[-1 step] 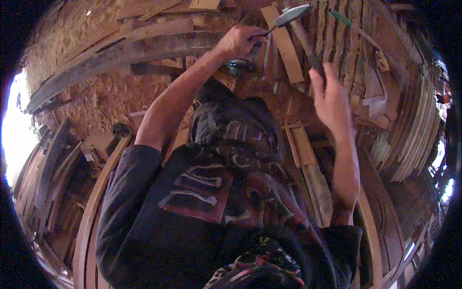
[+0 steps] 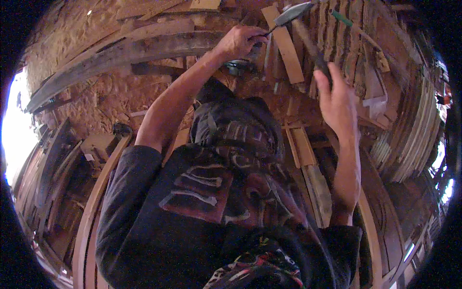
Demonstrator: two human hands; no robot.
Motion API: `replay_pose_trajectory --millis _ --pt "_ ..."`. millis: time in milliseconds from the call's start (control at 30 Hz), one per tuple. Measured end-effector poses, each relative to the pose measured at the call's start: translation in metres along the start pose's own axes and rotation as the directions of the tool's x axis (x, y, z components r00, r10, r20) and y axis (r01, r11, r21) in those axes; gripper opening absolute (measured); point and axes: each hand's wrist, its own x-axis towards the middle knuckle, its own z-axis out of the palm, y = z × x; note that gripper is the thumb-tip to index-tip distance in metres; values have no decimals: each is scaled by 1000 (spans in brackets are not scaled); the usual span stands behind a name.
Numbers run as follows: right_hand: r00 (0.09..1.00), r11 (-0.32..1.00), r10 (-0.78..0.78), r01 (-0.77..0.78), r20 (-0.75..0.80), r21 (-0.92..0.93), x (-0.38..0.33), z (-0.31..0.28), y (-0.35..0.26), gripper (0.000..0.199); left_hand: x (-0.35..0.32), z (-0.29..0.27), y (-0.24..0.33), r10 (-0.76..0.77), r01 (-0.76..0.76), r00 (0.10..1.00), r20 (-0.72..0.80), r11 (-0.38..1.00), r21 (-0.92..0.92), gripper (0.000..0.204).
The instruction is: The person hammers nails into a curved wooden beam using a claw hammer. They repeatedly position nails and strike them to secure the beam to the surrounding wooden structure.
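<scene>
My right hand (image 2: 339,98) is closed around the handle of a hammer (image 2: 313,45), whose grey metal head (image 2: 293,14) is up at the top of the view. Just left of that head, my left hand (image 2: 240,42) pinches a thin dark piece (image 2: 268,32), too small to name for certain. Its tip points toward the hammer head; whether the two touch I cannot tell. Behind and below my hands lies a light wooden board (image 2: 288,55). A rounded dark greenish object (image 2: 236,67), partly hidden, sits below my left hand.
Long curved timbers (image 2: 120,53) stretch across the upper left over ground strewn with shavings (image 2: 96,96). Rough planks (image 2: 353,53) stand at the upper right, near a green-ended strip (image 2: 341,18). Stacked boards (image 2: 416,130) fill the right side, and more wood (image 2: 48,168) is piled at left.
My right hand has shifted slightly right, and the hammer head has moved a little right and up with it. My left hand stays in place.
</scene>
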Motion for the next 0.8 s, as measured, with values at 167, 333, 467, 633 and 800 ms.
replay_pose_trajectory --millis 167,333,467,633,800 --pt "880 653 472 -389 53 649 20 -27 -42 40 2 -3 -2 30 -30 999 -24 999 18 21" --pt "963 902 247 -269 107 336 13 -12 -29 34 2 -2 -14 4 -4 1000 -1 1000 -27 21" --pt "935 845 335 -244 -116 476 7 12 -23 35 11 -5 -1 2 -2 999 36 1000 -3 21" --pt "950 916 260 -300 175 268 11 8 -19 42 14 -5 -14 34 -33 999 18 998 -48 21" --pt "791 462 487 -593 371 659 -35 18 -21 32 17 -13 20 15 -11 999 -31 993 120 17"
